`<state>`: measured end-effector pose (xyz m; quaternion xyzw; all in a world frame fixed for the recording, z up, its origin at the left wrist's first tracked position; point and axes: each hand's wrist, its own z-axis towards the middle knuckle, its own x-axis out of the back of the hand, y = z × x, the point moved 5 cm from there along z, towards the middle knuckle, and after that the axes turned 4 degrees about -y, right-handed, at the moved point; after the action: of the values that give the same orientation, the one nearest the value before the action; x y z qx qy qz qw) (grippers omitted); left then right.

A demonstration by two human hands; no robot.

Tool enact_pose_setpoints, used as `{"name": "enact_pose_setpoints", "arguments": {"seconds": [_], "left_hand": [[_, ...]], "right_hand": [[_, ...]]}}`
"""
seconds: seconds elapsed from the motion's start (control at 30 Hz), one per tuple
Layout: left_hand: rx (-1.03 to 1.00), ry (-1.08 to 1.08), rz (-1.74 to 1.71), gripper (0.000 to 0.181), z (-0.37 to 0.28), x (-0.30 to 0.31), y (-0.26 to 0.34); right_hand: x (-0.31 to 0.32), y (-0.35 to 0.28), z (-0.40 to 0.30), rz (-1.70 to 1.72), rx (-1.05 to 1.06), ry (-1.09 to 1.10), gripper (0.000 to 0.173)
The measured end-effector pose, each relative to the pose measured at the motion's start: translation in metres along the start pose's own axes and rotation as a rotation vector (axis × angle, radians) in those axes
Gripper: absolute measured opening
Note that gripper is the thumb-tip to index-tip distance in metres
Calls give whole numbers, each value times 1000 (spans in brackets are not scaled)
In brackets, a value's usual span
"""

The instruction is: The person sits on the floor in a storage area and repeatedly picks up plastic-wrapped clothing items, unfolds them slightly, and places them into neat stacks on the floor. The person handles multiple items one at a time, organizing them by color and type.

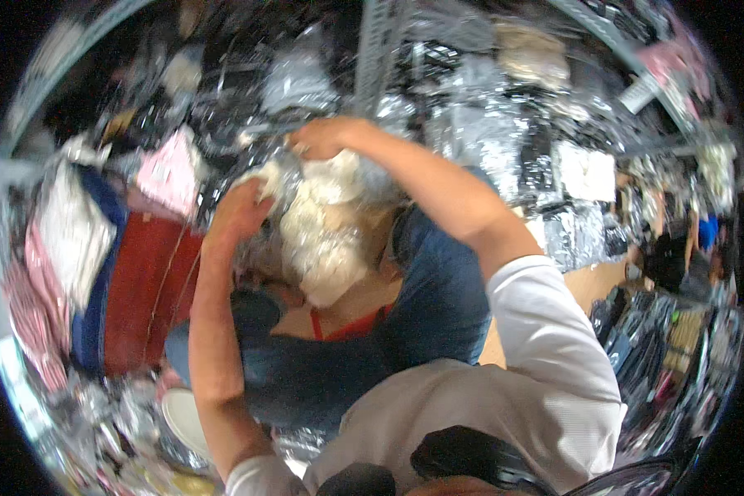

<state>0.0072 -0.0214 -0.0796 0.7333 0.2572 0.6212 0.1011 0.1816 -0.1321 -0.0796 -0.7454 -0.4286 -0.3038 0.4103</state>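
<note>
A heap of cream cloth items in clear plastic [325,248] lies in front of me between my knees. At its left upper side, my left hand [242,211] has its thumb and fingers around a cream, plastic-wrapped piece [270,180]. My right hand [325,137] reaches over the top of the heap with its fingers bent. Blur hides whether anything is in that hand. Dark and clear plastic packets [235,133] lie just beyond both hands.
A metal shelf upright [375,56] stands ahead, among wrapped garments [490,136]. At left are a dark red box-like thing [146,291], a white folded stack [77,235] and a pink packet [170,170]. More wrapped packets [645,347] sit at right, near a wooden surface [595,282].
</note>
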Motion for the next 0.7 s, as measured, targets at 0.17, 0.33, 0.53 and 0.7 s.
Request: {"name": "enact_pose_setpoints", "arguments": {"seconds": [0.17, 0.33, 0.53, 0.7], "left_hand": [[96, -67, -157, 41, 9, 5, 19], [50, -66, -111, 42, 21, 6, 31], [36, -109, -43, 41, 31, 8, 58], [-125, -165, -5, 45, 60, 12, 107]], "right_hand": [[17, 5, -1, 44, 15, 85, 52], [21, 12, -12, 126, 27, 192, 49], [26, 22, -29, 117, -4, 203, 52], [42, 24, -73, 139, -42, 206, 53]]}}
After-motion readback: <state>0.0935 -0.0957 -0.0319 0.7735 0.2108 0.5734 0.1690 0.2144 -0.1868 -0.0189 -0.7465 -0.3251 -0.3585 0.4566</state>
